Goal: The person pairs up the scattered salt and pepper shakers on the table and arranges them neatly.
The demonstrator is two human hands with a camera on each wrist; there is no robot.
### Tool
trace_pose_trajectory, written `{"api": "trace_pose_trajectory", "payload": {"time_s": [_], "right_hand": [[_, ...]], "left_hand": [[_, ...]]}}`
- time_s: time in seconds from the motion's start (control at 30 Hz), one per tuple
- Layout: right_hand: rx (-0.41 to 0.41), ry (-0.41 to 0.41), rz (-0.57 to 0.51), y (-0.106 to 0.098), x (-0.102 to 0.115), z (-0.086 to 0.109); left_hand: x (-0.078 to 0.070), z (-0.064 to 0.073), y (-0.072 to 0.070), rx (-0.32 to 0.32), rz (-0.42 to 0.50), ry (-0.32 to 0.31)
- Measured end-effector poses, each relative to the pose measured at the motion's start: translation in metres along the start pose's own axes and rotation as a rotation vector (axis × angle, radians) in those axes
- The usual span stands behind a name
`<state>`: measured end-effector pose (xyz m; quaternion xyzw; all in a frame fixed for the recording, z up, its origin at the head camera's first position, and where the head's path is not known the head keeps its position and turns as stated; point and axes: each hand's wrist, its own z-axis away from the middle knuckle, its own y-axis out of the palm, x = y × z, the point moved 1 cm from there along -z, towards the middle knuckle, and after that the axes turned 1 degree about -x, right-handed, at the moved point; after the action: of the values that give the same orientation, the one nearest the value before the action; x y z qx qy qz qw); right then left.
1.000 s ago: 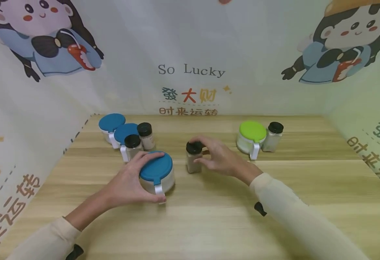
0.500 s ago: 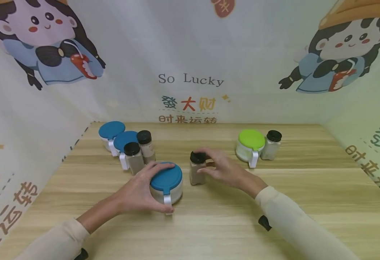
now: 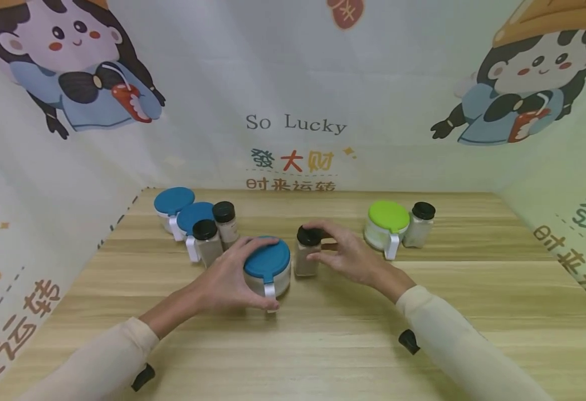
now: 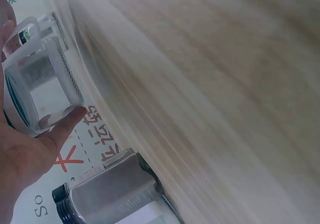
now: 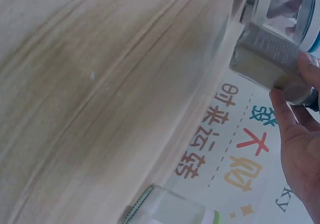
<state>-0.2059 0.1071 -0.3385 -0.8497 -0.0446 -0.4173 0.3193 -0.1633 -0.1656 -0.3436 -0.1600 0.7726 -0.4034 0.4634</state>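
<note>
My left hand [image 3: 233, 278] grips a clear seasoning jar [image 3: 268, 281] with a blue lid and pale handle, near the middle of the table. Its fingers reach over the lid and the thumb lies at the handle. Just right of that jar, my right hand [image 3: 350, 253] holds a square spice bottle [image 3: 307, 260] by its black-capped upper part, thumb on the near side. The bottle stands upright in the head view and holds greyish-brown contents. In the right wrist view, the blue-lidded jar [image 5: 285, 9] appears close beside the bottle [image 5: 267, 64].
At the back left, two blue-lidded jars [image 3: 174, 200] cluster with two black-capped bottles [image 3: 208, 245]. A green-lidded jar [image 3: 387, 220] stands beside another black-capped bottle [image 3: 420, 225] at the back right. Printed cloth [image 3: 293, 67] hangs behind the wooden table [image 3: 323, 351].
My left hand has brought the blue-lidded jar rightward, narrowing the space to the spice bottle. The right hand and its bottle have shifted slightly right. The head view has tilted a little.
</note>
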Motion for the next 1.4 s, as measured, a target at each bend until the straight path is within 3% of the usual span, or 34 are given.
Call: {"api": "trace_pose_trajectory", "payload": {"time_s": [0.3,0.53,0.93,1.4], "right_hand": [[0.033,-0.018,-0.003,0.002,-0.002,0.002],[-0.004,0.036,-0.008,-0.004,-0.003,0.007],[-0.03,0.054,-0.039,-0.02,-0.009,0.013],[-0.108,0.15,0.089,-0.029,-0.027,0.005]], "left_hand": [[0.004,-0.014,0.004,0.023,0.085,0.008],[0.0,-0.028,0.012,0.015,0.116,0.007],[-0.004,-0.054,0.02,0.061,0.192,0.023],[0.01,-0.093,0.035,0.088,0.254,0.048]]}}
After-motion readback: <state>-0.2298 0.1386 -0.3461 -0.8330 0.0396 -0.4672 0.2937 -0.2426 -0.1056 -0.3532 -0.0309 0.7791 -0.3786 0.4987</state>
